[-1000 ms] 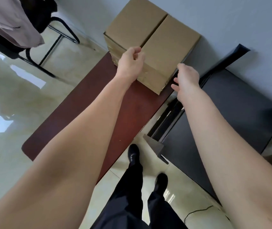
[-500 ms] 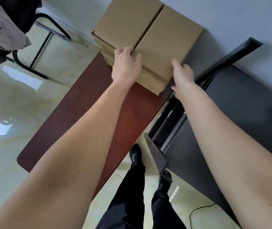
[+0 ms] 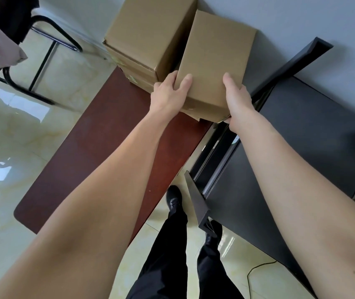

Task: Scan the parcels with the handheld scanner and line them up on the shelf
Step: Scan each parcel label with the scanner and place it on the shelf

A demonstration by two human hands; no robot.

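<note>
While both hands grip the right parcel (image 3: 215,61) at frame centre, left hand (image 3: 168,93) and right hand (image 3: 237,98) should lift evenly, clearing the neighbouring parcel (image 3: 150,33).

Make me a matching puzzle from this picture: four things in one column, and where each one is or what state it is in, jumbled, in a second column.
Things:
1. right-hand box
2. left-hand box
3. chair
4. shoe

Places or states:
A. on the glossy floor, beside the dark cabinet
B. gripped on both sides by the left hand and right hand
C. far left, with cloth draped over it
D. untouched on the reddish-brown table, by the wall

Pairs: 1-B, 2-D, 3-C, 4-A
</note>
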